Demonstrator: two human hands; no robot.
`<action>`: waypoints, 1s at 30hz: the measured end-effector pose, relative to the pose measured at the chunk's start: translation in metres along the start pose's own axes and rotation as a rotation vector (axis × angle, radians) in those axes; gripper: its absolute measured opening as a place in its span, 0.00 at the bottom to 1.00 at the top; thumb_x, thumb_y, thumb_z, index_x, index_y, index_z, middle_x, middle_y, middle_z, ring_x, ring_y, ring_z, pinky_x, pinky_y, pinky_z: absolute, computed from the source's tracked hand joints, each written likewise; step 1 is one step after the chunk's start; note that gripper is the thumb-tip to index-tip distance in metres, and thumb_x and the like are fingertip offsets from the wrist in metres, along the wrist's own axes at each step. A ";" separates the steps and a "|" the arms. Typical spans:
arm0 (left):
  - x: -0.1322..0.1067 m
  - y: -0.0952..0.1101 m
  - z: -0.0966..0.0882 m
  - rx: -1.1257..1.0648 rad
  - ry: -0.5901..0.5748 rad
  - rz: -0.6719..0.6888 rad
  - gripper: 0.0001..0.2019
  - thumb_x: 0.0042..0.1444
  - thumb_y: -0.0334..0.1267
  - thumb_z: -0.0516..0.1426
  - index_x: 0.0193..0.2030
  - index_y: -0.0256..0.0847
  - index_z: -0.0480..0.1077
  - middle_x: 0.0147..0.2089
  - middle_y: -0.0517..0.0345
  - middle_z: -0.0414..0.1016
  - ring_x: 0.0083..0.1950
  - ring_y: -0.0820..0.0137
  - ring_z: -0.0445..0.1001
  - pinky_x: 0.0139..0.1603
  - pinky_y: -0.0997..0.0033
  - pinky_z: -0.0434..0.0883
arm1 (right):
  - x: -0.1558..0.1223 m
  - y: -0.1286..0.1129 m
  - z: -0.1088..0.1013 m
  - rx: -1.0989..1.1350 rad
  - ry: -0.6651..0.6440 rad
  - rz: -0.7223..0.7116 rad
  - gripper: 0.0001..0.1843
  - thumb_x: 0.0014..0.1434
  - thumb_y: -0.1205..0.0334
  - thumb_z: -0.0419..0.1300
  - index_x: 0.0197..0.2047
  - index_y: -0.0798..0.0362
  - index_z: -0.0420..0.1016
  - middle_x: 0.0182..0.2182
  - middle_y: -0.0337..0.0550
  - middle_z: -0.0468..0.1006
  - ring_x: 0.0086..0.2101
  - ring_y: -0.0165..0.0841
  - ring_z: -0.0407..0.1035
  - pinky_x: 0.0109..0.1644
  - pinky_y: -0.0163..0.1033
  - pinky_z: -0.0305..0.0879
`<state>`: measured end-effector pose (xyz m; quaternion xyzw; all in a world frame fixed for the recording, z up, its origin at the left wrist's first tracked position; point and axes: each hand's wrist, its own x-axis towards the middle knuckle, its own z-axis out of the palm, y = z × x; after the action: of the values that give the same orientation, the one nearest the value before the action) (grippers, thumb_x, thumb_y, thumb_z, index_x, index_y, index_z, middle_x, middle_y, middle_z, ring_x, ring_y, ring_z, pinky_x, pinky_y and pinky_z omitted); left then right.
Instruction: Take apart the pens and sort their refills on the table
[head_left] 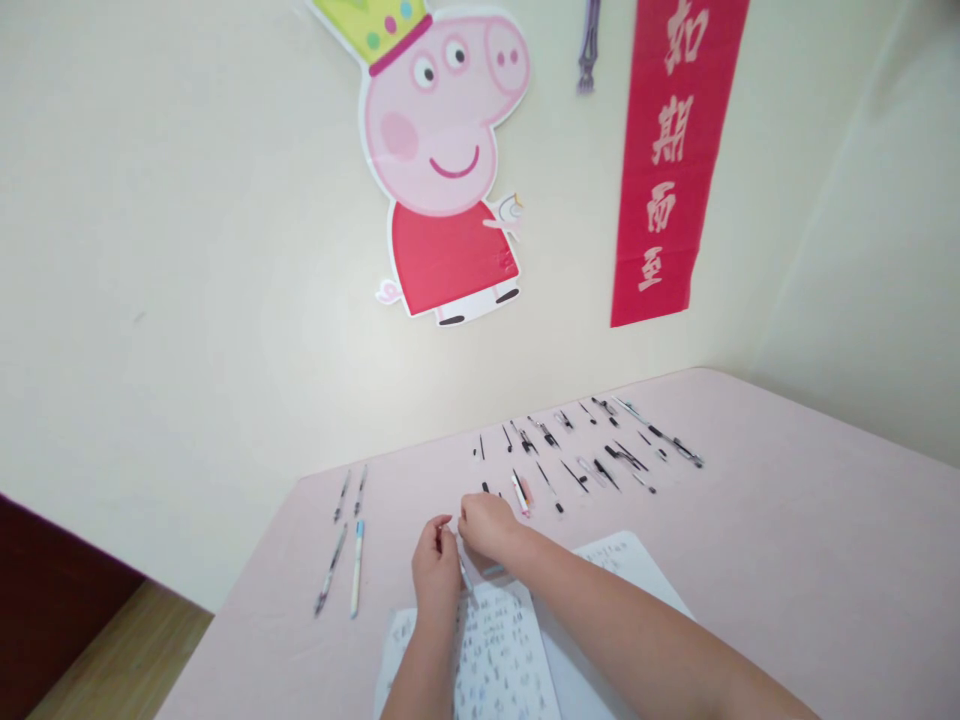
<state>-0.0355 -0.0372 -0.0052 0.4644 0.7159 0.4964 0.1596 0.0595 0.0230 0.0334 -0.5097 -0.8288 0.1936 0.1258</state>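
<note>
My left hand (pixel 437 568) is closed, thumb and fingers pinched together, just above the written sheet (pixel 495 650). Beside its palm a thin, pale pen-like piece (pixel 466 575) slants down toward the paper; whether the hand grips it is unclear. My right hand (pixel 489 525) reaches across from the right, its fingers curled close to the left fingertips. Whatever it holds is hidden by the hand. Beyond it lie a black pen part (pixel 486 488) and a white pen piece (pixel 520 494).
Two rows of pen parts, such as a refill (pixel 549 482) and a black piece (pixel 606 474), line the table's (pixel 787 560) far side. Several whole pens lie at left, including a blue-capped pen (pixel 357 570). A second sheet (pixel 626 555) lies under my right forearm. The wall stands behind.
</note>
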 end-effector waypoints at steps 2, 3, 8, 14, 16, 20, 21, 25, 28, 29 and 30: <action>-0.001 0.000 0.000 0.077 -0.020 0.050 0.13 0.52 0.39 0.47 0.38 0.39 0.70 0.33 0.54 0.74 0.34 0.66 0.72 0.34 0.68 0.66 | 0.000 0.001 0.001 -0.013 -0.003 -0.002 0.13 0.56 0.64 0.52 0.38 0.58 0.75 0.36 0.56 0.78 0.39 0.42 0.72 0.37 0.39 0.62; -0.002 0.001 -0.001 0.122 -0.034 0.069 0.13 0.53 0.39 0.47 0.37 0.40 0.70 0.34 0.54 0.75 0.35 0.66 0.72 0.35 0.68 0.66 | 0.000 0.002 0.002 -0.017 -0.004 -0.005 0.13 0.56 0.63 0.52 0.38 0.58 0.75 0.36 0.56 0.78 0.39 0.41 0.72 0.38 0.39 0.62; -0.008 0.007 -0.004 0.364 -0.116 0.055 0.11 0.55 0.37 0.47 0.36 0.43 0.69 0.31 0.56 0.75 0.32 0.67 0.71 0.29 0.72 0.61 | -0.006 0.009 0.002 -0.014 -0.009 -0.033 0.14 0.58 0.65 0.48 0.39 0.56 0.74 0.37 0.53 0.78 0.39 0.38 0.72 0.38 0.38 0.61; -0.012 0.012 -0.005 0.495 -0.175 0.063 0.11 0.56 0.39 0.46 0.37 0.44 0.69 0.31 0.55 0.75 0.32 0.67 0.71 0.27 0.73 0.57 | -0.017 0.012 0.001 -0.017 -0.046 -0.080 0.11 0.53 0.63 0.54 0.38 0.55 0.74 0.34 0.51 0.78 0.36 0.39 0.72 0.35 0.38 0.61; -0.013 0.013 -0.005 0.516 -0.187 0.059 0.12 0.56 0.39 0.46 0.36 0.44 0.69 0.31 0.55 0.75 0.32 0.66 0.71 0.27 0.72 0.56 | -0.019 0.012 0.000 -0.025 -0.057 -0.096 0.11 0.52 0.64 0.54 0.36 0.55 0.75 0.33 0.52 0.79 0.35 0.40 0.72 0.34 0.38 0.61; -0.014 0.014 -0.005 0.534 -0.204 0.051 0.13 0.57 0.41 0.45 0.37 0.44 0.69 0.31 0.55 0.75 0.32 0.66 0.71 0.27 0.72 0.56 | -0.022 0.013 -0.003 -0.019 -0.069 -0.118 0.11 0.52 0.64 0.54 0.35 0.54 0.76 0.33 0.51 0.79 0.35 0.39 0.72 0.34 0.37 0.60; -0.014 0.014 -0.005 0.539 -0.209 0.048 0.13 0.57 0.41 0.45 0.37 0.44 0.69 0.31 0.55 0.75 0.32 0.66 0.71 0.27 0.72 0.56 | -0.023 0.013 -0.005 -0.016 -0.070 -0.120 0.11 0.52 0.64 0.53 0.35 0.54 0.76 0.33 0.50 0.79 0.35 0.39 0.72 0.34 0.37 0.60; -0.013 0.013 -0.004 0.567 -0.235 0.044 0.14 0.57 0.41 0.44 0.36 0.44 0.69 0.32 0.56 0.75 0.32 0.67 0.71 0.27 0.72 0.55 | -0.033 0.018 -0.009 -0.011 -0.074 -0.115 0.11 0.52 0.65 0.53 0.36 0.53 0.75 0.34 0.49 0.79 0.37 0.38 0.72 0.34 0.36 0.60; -0.012 0.014 -0.004 0.595 -0.256 0.021 0.13 0.57 0.41 0.45 0.38 0.44 0.70 0.34 0.56 0.76 0.33 0.69 0.71 0.28 0.73 0.56 | -0.046 0.024 -0.012 -0.021 -0.086 -0.135 0.11 0.51 0.67 0.53 0.35 0.53 0.75 0.33 0.48 0.78 0.36 0.38 0.72 0.35 0.36 0.60; -0.012 0.015 -0.004 0.602 -0.259 0.008 0.13 0.57 0.40 0.45 0.40 0.44 0.70 0.35 0.56 0.76 0.34 0.69 0.72 0.28 0.73 0.56 | -0.051 0.026 -0.014 -0.026 -0.081 -0.141 0.11 0.51 0.67 0.53 0.36 0.54 0.75 0.33 0.48 0.78 0.36 0.38 0.72 0.35 0.36 0.60; -0.012 0.016 -0.004 0.606 -0.261 -0.006 0.14 0.57 0.40 0.46 0.41 0.44 0.70 0.36 0.56 0.76 0.34 0.69 0.72 0.29 0.73 0.57 | -0.057 0.028 -0.015 -0.036 -0.074 -0.138 0.10 0.50 0.66 0.54 0.36 0.54 0.74 0.33 0.48 0.77 0.36 0.38 0.72 0.36 0.36 0.61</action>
<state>-0.0242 -0.0482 0.0078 0.5484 0.8058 0.1967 0.1060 0.1133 -0.0135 0.0335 -0.4462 -0.8693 0.1883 0.0989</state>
